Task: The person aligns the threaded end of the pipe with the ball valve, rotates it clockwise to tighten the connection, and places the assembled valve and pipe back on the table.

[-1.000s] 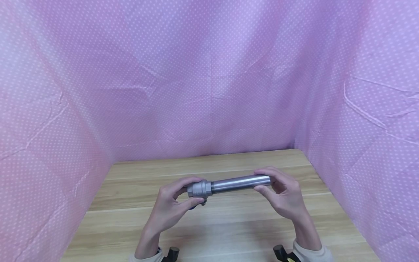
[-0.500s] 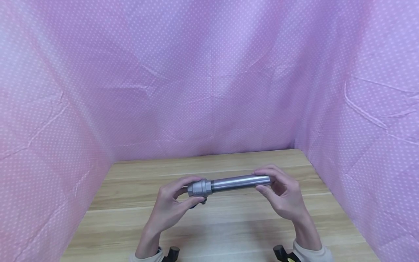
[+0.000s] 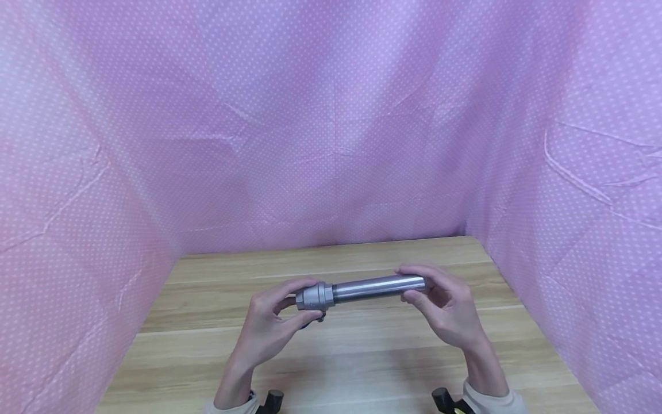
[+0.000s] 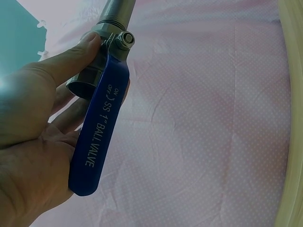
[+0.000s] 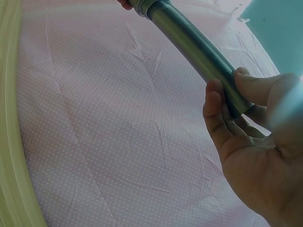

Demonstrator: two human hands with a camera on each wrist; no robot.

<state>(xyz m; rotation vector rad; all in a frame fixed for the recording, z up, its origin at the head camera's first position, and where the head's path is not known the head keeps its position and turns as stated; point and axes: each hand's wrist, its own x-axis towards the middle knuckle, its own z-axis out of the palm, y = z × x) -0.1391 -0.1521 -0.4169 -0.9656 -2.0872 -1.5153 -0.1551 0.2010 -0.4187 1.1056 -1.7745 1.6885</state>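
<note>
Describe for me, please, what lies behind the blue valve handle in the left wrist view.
Behind the blue handle are parts of the valve body and left hand, with pink dotted cloth farther back. Whatever the handle covers of these cannot be seen.

Right fingers (image 3: pixel 424 269) slightly nearer valve (image 3: pixel 315 296)

Handle (image 4: pixel 101 127) reads "ON", "OFF"; "SS 1" BALL VALVE".
</note>
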